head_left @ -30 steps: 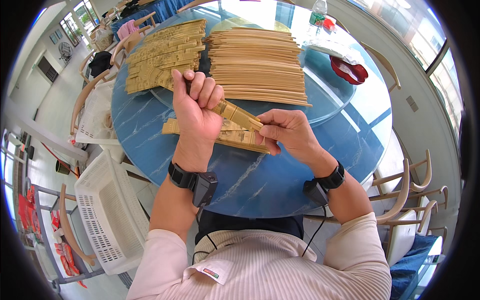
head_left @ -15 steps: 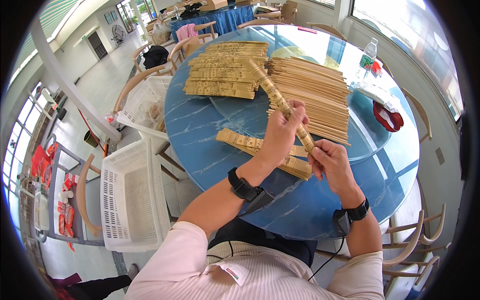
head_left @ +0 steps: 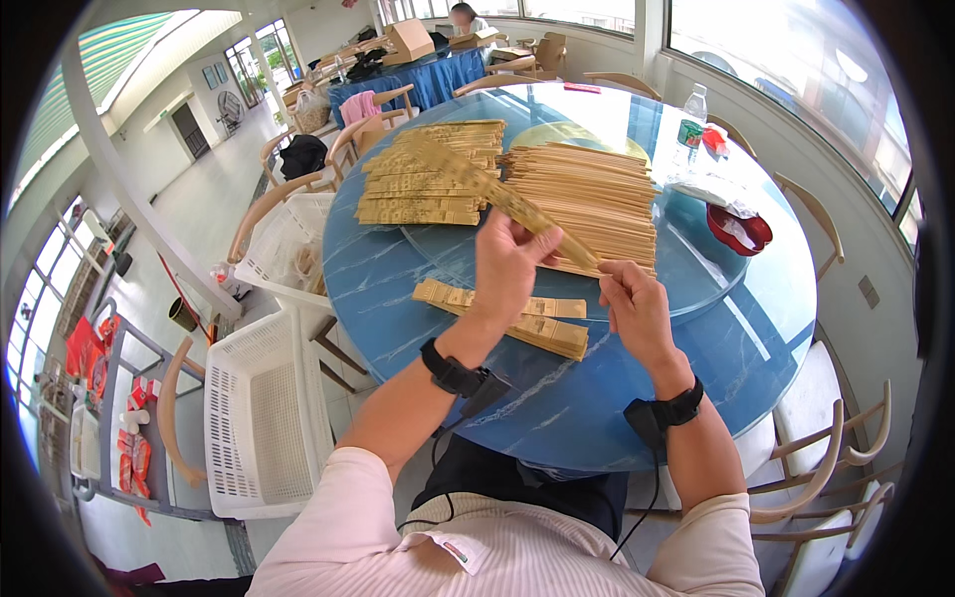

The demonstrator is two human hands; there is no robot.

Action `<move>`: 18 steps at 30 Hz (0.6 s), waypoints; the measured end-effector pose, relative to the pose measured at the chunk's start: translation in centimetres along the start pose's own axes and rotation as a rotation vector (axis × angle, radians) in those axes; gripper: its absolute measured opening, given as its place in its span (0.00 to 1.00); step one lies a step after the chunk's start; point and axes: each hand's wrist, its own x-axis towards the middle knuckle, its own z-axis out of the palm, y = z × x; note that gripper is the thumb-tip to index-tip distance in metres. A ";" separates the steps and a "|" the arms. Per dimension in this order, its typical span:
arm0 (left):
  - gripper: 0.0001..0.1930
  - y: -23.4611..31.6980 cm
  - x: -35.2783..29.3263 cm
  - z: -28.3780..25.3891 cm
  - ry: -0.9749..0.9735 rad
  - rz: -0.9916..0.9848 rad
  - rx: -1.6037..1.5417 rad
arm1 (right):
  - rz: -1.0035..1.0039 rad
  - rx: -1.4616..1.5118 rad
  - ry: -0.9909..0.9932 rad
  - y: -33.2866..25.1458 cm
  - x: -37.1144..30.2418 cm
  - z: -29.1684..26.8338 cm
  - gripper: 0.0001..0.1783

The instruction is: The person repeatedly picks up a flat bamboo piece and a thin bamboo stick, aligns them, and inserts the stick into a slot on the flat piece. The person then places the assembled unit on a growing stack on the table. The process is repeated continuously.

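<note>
A long, flat bamboo strip (head_left: 514, 206) with dark carved markings slants over the table, its far end blurred. My left hand (head_left: 509, 261) is closed around its lower half. At its near end, my right hand (head_left: 635, 306) has thumb and curled fingers pinched on the tip. Below my hands, several similar bamboo strips (head_left: 542, 333) lie in a small crossed pile. Beyond them at the left is a wide stack of marked bamboo strips (head_left: 423, 204), partly covered by the held one. Beside it lies a broad stack of plainer bamboo sticks (head_left: 597, 199).
The round blue marbled table (head_left: 398, 308) carries a plastic bottle (head_left: 692, 114), a red bowl (head_left: 741, 231) and a white packet (head_left: 711, 189) at right. White plastic baskets (head_left: 269, 413) stand left. Wooden chairs (head_left: 811, 219) ring the table. A person (head_left: 466, 18) is at the far table.
The strip has turned from its narrow edge to a flatter side, and its far end has swung left. Both hands have shifted slightly; the view has tilted up, showing more of the far room.
</note>
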 end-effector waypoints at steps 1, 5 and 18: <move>0.13 1.1 1.1 -0.2 0.011 0.051 0.003 | -0.062 -0.025 0.033 0.2 0.1 -0.5 0.07; 0.13 6.8 7.1 -1.4 0.027 0.304 -0.072 | -0.210 -0.104 0.071 0.7 0.2 -0.9 0.05; 0.12 -1.6 11.9 -13.7 0.058 -0.455 0.133 | -0.309 -0.205 0.089 1.6 1.3 -1.8 0.06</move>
